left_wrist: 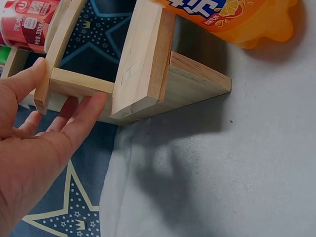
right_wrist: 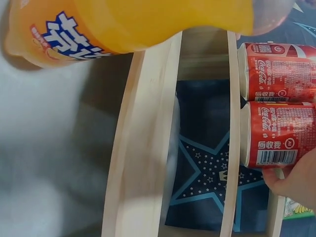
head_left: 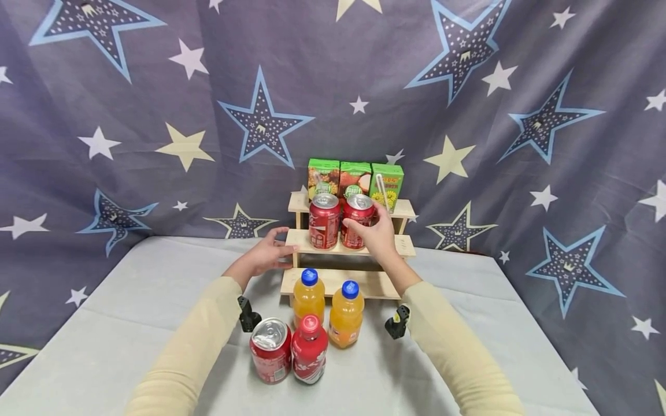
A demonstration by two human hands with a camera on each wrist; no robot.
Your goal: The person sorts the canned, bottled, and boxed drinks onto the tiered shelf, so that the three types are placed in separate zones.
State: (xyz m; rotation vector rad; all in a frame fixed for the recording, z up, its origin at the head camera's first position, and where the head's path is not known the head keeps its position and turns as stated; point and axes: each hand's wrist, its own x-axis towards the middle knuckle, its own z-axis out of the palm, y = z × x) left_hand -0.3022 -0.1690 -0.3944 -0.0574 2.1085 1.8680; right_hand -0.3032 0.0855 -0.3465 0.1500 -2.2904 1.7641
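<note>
1. Work in hand looks like stocking a wooden rack [head_left: 359,282] at the centre of the frame; the step is most likely setting red cans along its middle tier.
2. Right hand [head_left: 378,233]: thumb and fingers grip the right-hand can [right_wrist: 277,131], which appears to stand on the middle tier, just beside the left-hand can [head_left: 324,225].
3. Left hand [head_left: 267,252]: thumb and fingers hold the left end of that tier, probably to steady the rack.
4. Three juice boxes [head_left: 355,176] line the top tier, behind the cans.
5. Lower middle of the frame: a third can [head_left: 270,355], a red bottle [head_left: 309,355] and two orange bottles [head_left: 346,318] stand on the desk [head_left: 156,312], in front of the rack.
6. Next move seems to call for squaring the gripped can with its neighbour, then letting go without tipping it. The third can would be the likeliest pick after that, to go right of this pair.
</note>
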